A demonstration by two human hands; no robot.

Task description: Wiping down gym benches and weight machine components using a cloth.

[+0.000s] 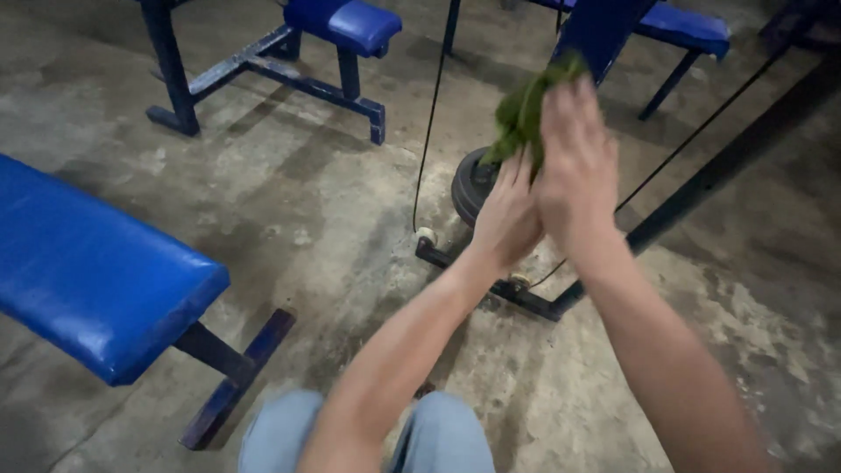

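Observation:
Both my hands are raised in front of me over a concrete floor, pressed close together around a crumpled green cloth [524, 109]. My left hand [506, 219] is under and to the left of the cloth, fingers up against it. My right hand [574, 166] covers the cloth from the right, its back toward me. The cloth sticks out above and to the left of my fingers. The picture is blurred by motion. My knees in light blue jeans [442, 434] show at the bottom edge.
A blue padded bench [83, 271] stands at the left. Another blue bench [346, 24] on a dark blue frame is at the back. A black weight plate [469, 184], a cable [429, 131] and a dark metal machine base [526, 293] lie beyond my hands.

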